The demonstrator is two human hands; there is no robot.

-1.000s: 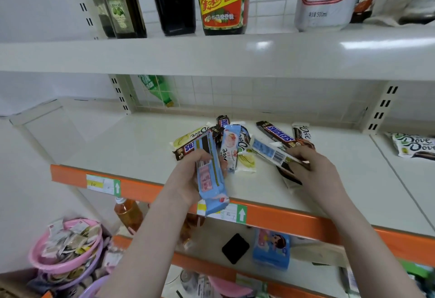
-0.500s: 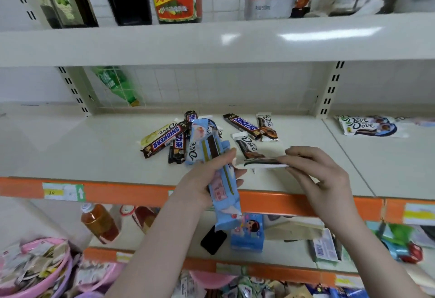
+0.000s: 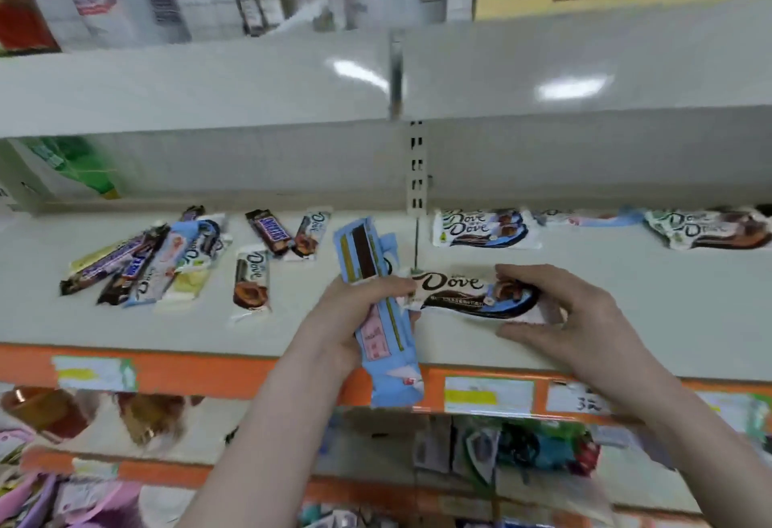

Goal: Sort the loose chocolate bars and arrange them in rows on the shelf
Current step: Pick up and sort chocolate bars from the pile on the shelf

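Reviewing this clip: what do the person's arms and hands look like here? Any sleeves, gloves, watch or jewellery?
Both forearms are bare all the way to the bottom edge of the frame, with no sleeves in view. The left hand and right hand wear no gloves. No watch, ring, bracelet or other marking shows on either wrist or on the fingers, though the picture is a little blurred.

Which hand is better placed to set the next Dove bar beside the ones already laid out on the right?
The right hand. It pinches the Dove bar flat over the shelf, nearest the Dove bars at the back right. The left hand grips the blue bars upright at the shelf's front edge.
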